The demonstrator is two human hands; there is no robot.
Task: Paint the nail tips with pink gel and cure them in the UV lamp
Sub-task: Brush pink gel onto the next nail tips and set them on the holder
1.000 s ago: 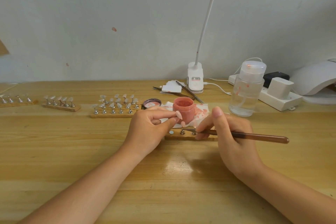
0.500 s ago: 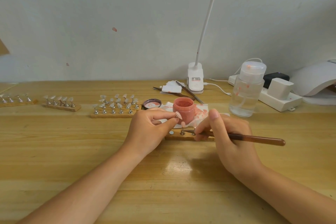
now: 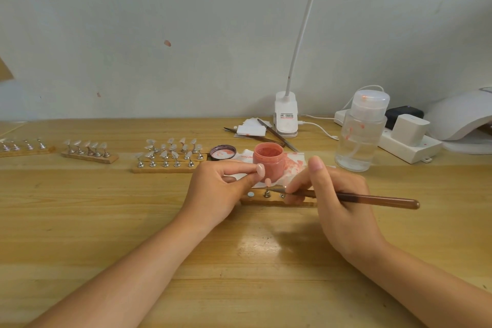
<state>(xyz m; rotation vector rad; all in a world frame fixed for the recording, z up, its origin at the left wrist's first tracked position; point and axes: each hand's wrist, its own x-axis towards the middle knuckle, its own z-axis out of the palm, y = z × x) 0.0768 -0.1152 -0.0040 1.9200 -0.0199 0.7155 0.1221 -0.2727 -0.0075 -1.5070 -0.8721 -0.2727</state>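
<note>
1. The left hand pinched a pink nail tip between thumb and forefinger, fingers curled, directly in front of the open gel jar.
2. The right hand gripped a brown brush between thumb and fingers; the handle pointed away to the right of the jar, and the brush end lay toward a metal stand in front of the jar.
3. That stand carried a second pink tip and sat on a wooden holder strip in front of the jar, between the two hands.
4. The jar stood on a stained white paper; its lid lay just left of it.
5. Further strips of unpainted tips lay left of the jar.
6. A clear pump bottle stood right of the jar; the white UV lamp sat well to the right, behind a power strip.
7. A clip lamp stood behind the jar.
</note>
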